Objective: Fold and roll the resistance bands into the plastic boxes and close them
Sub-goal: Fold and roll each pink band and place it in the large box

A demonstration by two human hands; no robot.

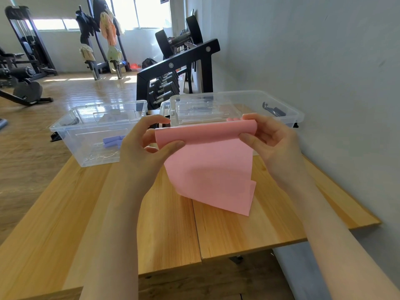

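A pink resistance band [212, 169] hangs above the wooden table [238, 230], its top part curled into a roll. My left hand [147, 144] pinches the roll's left end and my right hand [270, 139] pinches its right end. The band's loose lower end touches the table. Behind it stand two clear plastic boxes without lids on: the left box [71, 135] holds a rolled purple band [112, 141], and the right box [287, 113] holds clear lids [199, 113].
A grey wall [324, 61] runs along the table's right side. A black dumbbell rack [173, 79] stands just behind the boxes. Gym machines stand on the wooden floor at far left.
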